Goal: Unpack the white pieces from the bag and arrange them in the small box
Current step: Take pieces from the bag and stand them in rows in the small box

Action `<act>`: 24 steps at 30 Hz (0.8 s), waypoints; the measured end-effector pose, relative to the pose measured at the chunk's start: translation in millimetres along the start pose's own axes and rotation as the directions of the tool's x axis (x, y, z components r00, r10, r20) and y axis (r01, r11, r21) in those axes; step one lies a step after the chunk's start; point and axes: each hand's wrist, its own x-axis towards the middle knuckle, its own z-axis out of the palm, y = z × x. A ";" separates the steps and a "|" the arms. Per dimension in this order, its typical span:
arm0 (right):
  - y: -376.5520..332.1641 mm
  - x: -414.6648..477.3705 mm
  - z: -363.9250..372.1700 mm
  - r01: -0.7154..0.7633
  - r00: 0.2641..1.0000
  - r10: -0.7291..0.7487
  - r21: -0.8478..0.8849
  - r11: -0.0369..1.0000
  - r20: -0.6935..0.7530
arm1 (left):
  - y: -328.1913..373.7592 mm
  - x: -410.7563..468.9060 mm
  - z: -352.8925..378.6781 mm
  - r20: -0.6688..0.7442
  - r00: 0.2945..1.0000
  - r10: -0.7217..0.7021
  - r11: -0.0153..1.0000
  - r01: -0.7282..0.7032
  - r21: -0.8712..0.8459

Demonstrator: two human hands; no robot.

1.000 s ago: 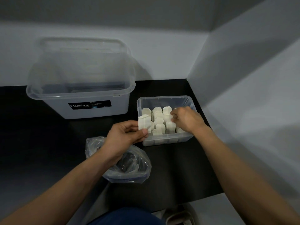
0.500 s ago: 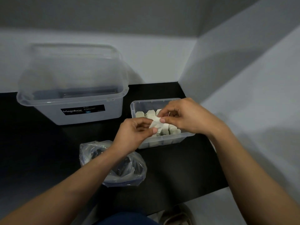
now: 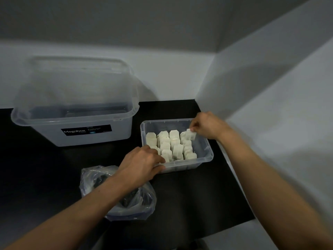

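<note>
Pinched a white piece (image 3: 190, 135) between thumb and fingertips of the right hand (image 3: 209, 126), holding it tilted just over the far right end of the small box (image 3: 189, 166), close to the last row. Gripped the near left corner of that box with the left hand (image 3: 140, 163), thumb against the outer wall, fingers over the rim and touching the front pieces. Found the other white pieces (image 3: 173, 145) standing upright in packed rows across the left and middle of the box, with bare floor along its right side. Saw the bag (image 3: 142, 204) lying crumpled and open under the left forearm, just beside the box; could not tell what remained inside. Noted a large clear tub (image 3: 81, 136) with a dark label behind, well left of the box, all on a black table (image 3: 198, 204) set into a white corner.
</note>
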 end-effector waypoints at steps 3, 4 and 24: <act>-2.1 15.4 21.1 0.001 0.999 0.003 -0.071 0.997 0.048 | 0.2 1.5 0.3 -0.005 1.000 -0.013 1.000 0.013 -0.005; -3.3 19.1 27.5 0.000 0.999 0.005 -0.100 0.995 0.050 | 0.0 1.8 0.7 -0.005 1.000 -0.015 1.000 0.015 -0.008; -17.8 -15.8 35.9 -0.091 0.895 0.080 -0.004 0.996 -0.439 | -9.8 -23.5 -9.8 0.023 0.997 -0.077 0.995 0.079 -0.067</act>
